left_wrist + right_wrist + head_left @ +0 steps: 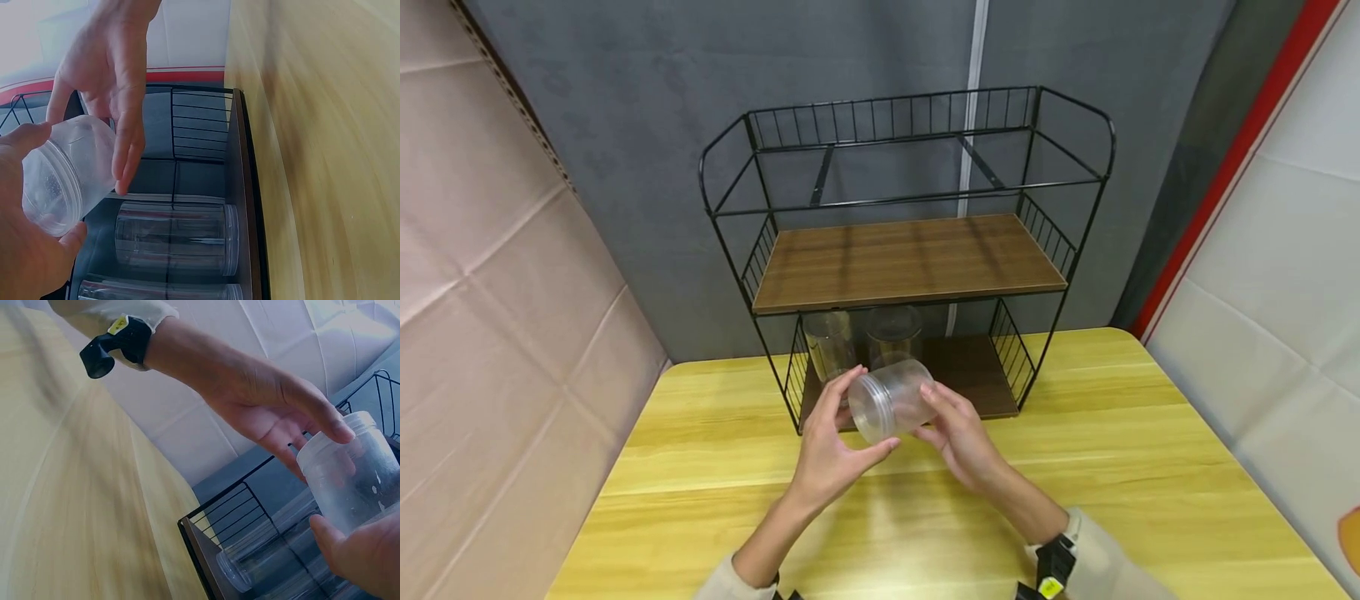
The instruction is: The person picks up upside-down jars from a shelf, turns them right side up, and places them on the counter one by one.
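A clear, short plastic jar is tilted on its side in front of the rack's lower shelf, above the table. My left hand holds its ridged lid end, thumb underneath and fingers over the top. At the other end, the fingers and thumb of my right hand grip the jar near its base. In the left wrist view, the jar looks see-through, with nothing visible inside. Small whitish marks show on the jar in the right wrist view.
A black wire rack stands at the table's back, with a brown middle shelf and lower shelf. Two taller clear jars, one left and one right, stand on the lower shelf. The yellow wooden table lies beneath.
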